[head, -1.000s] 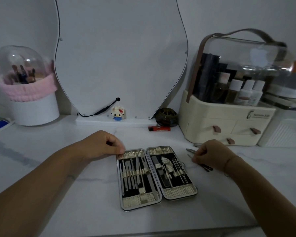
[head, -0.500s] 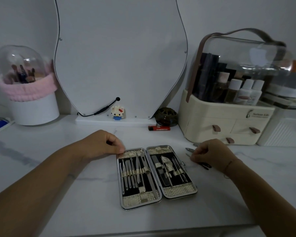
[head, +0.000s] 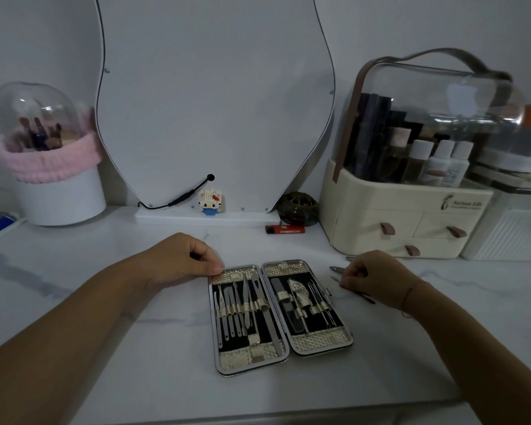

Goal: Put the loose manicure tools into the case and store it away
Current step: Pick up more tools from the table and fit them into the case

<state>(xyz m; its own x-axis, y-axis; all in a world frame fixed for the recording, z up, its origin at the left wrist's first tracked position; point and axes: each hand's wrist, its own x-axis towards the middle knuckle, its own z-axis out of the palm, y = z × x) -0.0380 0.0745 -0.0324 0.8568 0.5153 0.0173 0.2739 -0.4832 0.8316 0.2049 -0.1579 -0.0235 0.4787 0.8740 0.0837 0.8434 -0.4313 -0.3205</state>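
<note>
The manicure case lies open flat on the white marble counter, both halves lined with several metal tools under cream straps. My left hand rests curled at the case's top left corner, its fingertips touching the rim. My right hand sits curled just right of the case, over loose tools on the counter: a nipper's pointed tip shows left of the knuckles, a thin dark tool runs under the hand, and another metal tip shows behind it. Whether the fingers grip a tool is hidden.
A cream cosmetic organizer with small drawers and a clear lid stands at the back right. A tall mirror is at the back centre, with a toy figure, a red lighter and a dark round dish. A brush holder stands back left.
My right hand has shifted very slightly over the loose tools. The left hand and the case have not moved.
</note>
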